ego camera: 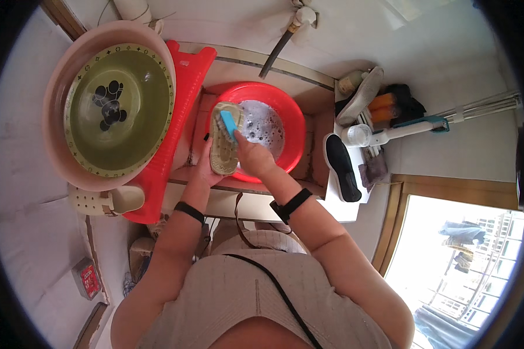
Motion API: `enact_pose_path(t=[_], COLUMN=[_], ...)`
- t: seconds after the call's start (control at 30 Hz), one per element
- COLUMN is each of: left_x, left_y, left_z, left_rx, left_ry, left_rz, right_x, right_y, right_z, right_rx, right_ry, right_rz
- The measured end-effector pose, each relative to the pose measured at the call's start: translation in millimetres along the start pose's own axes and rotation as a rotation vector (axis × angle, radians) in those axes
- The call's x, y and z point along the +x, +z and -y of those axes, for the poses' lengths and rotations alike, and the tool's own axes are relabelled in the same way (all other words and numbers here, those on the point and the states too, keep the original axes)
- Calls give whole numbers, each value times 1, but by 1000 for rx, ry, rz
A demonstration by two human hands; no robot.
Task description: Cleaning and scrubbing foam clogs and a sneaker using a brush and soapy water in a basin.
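Observation:
My left hand (pixel 210 168) holds a beige shoe (pixel 223 152) with its sole turned up, over the left side of a red plastic basin (pixel 294 131). In my right hand (pixel 254 155) is a blue-backed scrub brush (pixel 228 124), its pale bristles against the upper part of the sole. Foamy water (pixel 264 126) with bubbles lies in the basin, which sits inside a tiled sink (pixel 316 152). The shoe hides part of the basin's left rim.
A red plastic washboard (pixel 157 174) and a pink basin (pixel 54 113) holding a green basin (pixel 122 148) stand left, above a beige clog (pixel 91 201). A pipe (pixel 275 54) hangs above. Right are a black slip-on shoe (pixel 343 168), an upright pale-soled shoe (pixel 362 96) and a white-and-teal handled tool (pixel 408 129).

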State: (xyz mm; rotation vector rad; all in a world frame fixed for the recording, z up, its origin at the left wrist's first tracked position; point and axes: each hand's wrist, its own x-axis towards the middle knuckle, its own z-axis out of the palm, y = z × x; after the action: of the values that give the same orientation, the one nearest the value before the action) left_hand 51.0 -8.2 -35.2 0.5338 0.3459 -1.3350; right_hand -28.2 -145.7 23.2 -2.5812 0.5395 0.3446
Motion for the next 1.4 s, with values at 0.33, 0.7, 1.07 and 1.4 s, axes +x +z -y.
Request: enact_pose_path(t=[0.33,0.7,1.07,1.4], left_x=[-3,1,46,42], left_y=[-14,-3,17,29], left_z=[17,20,33,49], left_rx=[9,118,255,384], left_ry=[80,143,9,143], left_rz=[46,-192,-360,-265], right_x=[104,84,-24,14], right_y=[74,130,15,-3], right_z=[-219,-142,-115,-128], right_rx=[-152,78,566,233], right_ry=[391,240,-285,-199], right_rz=[163,519,-96,-48])
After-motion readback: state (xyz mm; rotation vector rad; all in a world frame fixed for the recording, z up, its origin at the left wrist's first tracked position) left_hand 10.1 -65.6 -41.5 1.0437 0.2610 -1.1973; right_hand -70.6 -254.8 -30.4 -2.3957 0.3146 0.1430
